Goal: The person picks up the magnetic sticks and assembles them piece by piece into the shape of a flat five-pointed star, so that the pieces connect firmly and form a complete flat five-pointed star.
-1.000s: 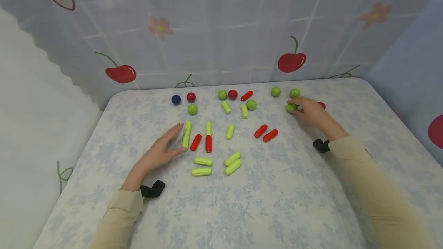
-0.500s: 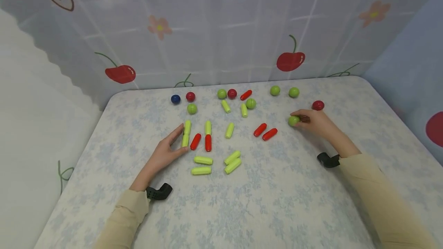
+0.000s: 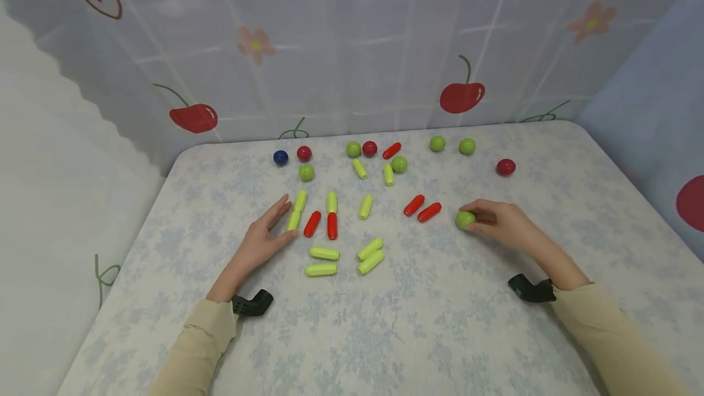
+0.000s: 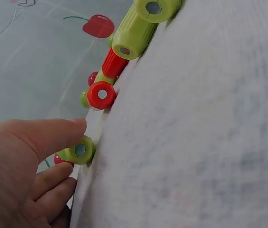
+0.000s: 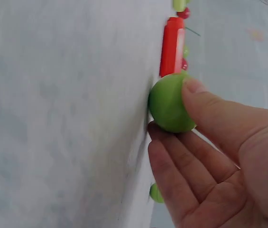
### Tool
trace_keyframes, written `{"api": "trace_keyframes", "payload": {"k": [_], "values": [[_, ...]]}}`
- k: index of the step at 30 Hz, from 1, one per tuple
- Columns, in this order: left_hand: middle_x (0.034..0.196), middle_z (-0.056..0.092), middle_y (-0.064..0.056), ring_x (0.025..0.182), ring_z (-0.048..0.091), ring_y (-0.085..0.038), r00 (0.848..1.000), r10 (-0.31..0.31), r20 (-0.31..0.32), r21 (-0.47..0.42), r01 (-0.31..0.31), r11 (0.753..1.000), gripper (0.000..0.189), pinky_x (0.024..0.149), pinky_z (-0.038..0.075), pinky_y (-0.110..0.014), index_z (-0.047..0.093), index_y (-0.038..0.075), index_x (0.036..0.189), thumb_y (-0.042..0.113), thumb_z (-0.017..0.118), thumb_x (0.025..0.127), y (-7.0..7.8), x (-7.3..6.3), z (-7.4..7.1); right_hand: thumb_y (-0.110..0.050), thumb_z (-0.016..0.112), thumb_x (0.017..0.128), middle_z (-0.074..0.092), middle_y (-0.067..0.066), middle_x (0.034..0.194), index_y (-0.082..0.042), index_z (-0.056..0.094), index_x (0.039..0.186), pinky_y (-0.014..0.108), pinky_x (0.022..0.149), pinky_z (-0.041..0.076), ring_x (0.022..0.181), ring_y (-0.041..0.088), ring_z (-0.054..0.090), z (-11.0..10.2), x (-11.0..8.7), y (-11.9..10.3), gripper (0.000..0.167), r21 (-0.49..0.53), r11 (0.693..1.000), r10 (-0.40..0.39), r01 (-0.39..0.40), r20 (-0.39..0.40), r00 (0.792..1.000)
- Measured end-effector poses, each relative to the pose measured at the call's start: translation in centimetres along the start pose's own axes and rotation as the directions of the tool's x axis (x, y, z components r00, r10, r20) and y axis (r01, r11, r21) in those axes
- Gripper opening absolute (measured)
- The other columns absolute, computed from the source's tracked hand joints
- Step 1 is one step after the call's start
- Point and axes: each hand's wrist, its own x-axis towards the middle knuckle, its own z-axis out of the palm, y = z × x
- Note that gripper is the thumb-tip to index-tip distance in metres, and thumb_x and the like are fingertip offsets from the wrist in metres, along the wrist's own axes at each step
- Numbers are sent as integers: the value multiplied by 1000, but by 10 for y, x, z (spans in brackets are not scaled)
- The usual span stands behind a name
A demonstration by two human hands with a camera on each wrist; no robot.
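Note:
My right hand (image 3: 506,227) pinches a green ball (image 3: 464,220) between thumb and fingers, low over the table at the right. In the right wrist view the thumb lies on this ball (image 5: 169,102), with fingertips beneath it. At the left, my left hand (image 3: 261,243) rests with loosely extended fingers beside two yellow-green rods (image 3: 294,220) joined end to end. The left wrist view shows the thumb close to a rod's round magnet-like end (image 4: 80,149); whether it touches cannot be made out. Right of these lie a red rod (image 3: 312,224) and a yellow-green-and-red pair (image 3: 332,225).
Several yellow-green rods (image 3: 371,261) lie mid-table, with two red rods (image 3: 422,207) to their right. Along the back are a blue ball (image 3: 280,157), red balls (image 3: 370,148) and green balls (image 3: 437,143). Another red ball (image 3: 506,167) sits at the right. A patterned cloth (image 3: 352,47) hangs behind.
My right hand has drawn the green ball toward the front, away from the back-right balls. The joined yellow-green rods beside my left hand have turned slightly; that hand has barely moved.

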Motion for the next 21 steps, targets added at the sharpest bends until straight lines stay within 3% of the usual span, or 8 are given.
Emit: {"api": "trace_keyframes", "payload": {"k": [8,13,21], "values": [[127,55,-15,116,51,-30,993,-2,-118,35,7,999,61,94,41,-42,38,4,142,2,65,87,-2,2,0,-7,70,84,62,14,110,1,62,114,30,79,50,98,29,62,3,-4,-1,31,39,999,-31,32,-34,999],[114,62,-15,105,58,-30,982,32,-189,133,-7,991,50,87,46,-42,50,2,133,2,67,86,0,5,1,-6,70,84,62,15,111,1,62,114,35,79,50,98,30,62,3,-6,-4,32,32,999,-20,22,-39,999],[98,60,-11,77,55,-22,983,10,-181,213,30,977,33,65,43,-36,65,4,118,8,69,85,5,14,3,-6,70,84,62,15,112,0,61,116,26,78,50,98,30,62,5,-5,-4,34,44,998,-35,37,-58,998]]}}
